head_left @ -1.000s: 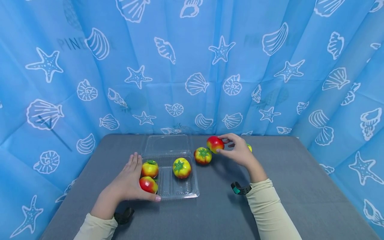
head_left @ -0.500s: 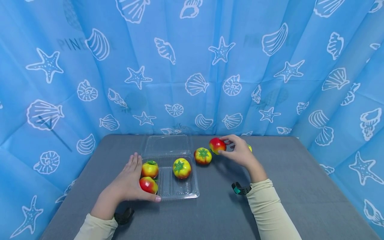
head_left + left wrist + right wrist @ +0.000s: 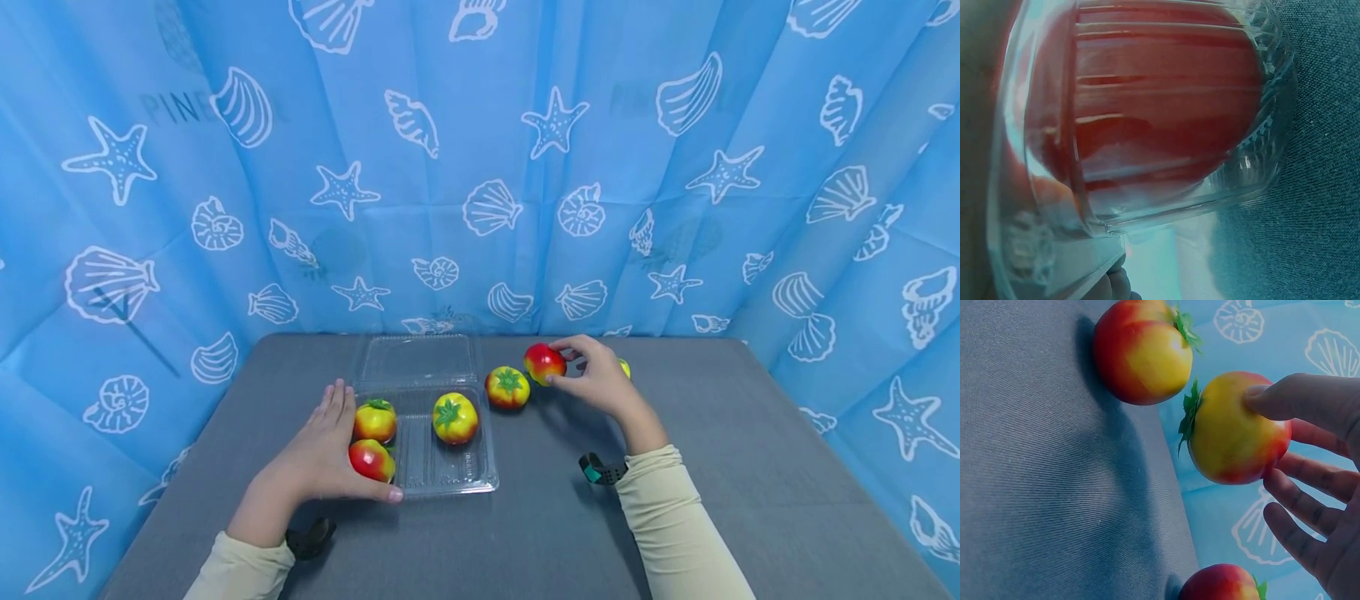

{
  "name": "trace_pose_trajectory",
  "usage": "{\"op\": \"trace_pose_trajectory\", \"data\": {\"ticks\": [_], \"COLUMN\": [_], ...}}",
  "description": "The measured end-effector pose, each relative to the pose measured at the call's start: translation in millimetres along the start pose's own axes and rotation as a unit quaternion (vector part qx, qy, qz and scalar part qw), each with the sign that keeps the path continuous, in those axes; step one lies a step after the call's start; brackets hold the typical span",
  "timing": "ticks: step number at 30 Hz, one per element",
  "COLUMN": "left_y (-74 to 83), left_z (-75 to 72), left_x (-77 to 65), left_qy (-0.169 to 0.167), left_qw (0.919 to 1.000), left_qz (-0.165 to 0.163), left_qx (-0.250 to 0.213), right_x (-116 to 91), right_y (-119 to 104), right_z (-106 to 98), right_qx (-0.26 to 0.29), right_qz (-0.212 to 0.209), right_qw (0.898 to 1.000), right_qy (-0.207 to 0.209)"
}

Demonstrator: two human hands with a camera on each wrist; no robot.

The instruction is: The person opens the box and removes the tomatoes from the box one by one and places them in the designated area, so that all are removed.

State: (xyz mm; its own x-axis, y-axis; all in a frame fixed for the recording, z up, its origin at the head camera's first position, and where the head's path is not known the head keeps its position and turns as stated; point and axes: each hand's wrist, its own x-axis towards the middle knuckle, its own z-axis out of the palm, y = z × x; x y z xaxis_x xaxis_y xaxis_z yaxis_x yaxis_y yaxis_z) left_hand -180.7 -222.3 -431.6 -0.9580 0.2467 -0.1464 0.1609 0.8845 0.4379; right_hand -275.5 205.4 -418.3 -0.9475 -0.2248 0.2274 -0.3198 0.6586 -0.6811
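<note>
My right hand (image 3: 596,375) pinches a red-and-yellow tomato (image 3: 545,364) between thumb and fingers. In the right wrist view that held tomato (image 3: 1235,428) is raised over the table, its green leafy top turned away from the palm. Just left of it stands another tomato (image 3: 507,388) on the table. My left hand (image 3: 318,454) lies along the left side of a clear plastic box (image 3: 480,475), fingers straight, thumb stretched along the front edge. Two tomatoes (image 3: 375,422) sit in the box's left part, and a third tomato (image 3: 455,419) in its right part.
The box's clear lid (image 3: 418,360) lies folded back behind it. Partly hidden behind my right hand is one more tomato (image 3: 625,368). A grey cloth covers the table (image 3: 540,533); a blue shell-patterned curtain (image 3: 480,167) hangs right behind and at both sides.
Over the last second my right hand has shifted slightly right with its tomato, away from the one standing beside it. The left hand and the box have stayed in place.
</note>
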Motion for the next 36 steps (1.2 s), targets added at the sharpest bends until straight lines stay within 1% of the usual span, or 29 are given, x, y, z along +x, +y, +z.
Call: {"op": "trace_pose_trajectory", "data": {"ticks": [29, 36], "left_y": [0.3, 2.5], "left_z": [-0.5, -2.8], "left_x": [0.0, -1.8], "left_qy": [-0.002, -0.005], "left_qw": [1.0, 1.0], "left_qz": [0.002, 0.003], "left_qx": [0.001, -0.006], "right_x": [-1.3, -2.2], "right_y": [0.9, 1.1], "right_z": [0.4, 0.0], "right_qx": [-0.018, -0.018], "right_qz": [0.015, 0.022], "right_qw": [1.0, 0.999], "right_qy": [-0.015, -0.018]}}
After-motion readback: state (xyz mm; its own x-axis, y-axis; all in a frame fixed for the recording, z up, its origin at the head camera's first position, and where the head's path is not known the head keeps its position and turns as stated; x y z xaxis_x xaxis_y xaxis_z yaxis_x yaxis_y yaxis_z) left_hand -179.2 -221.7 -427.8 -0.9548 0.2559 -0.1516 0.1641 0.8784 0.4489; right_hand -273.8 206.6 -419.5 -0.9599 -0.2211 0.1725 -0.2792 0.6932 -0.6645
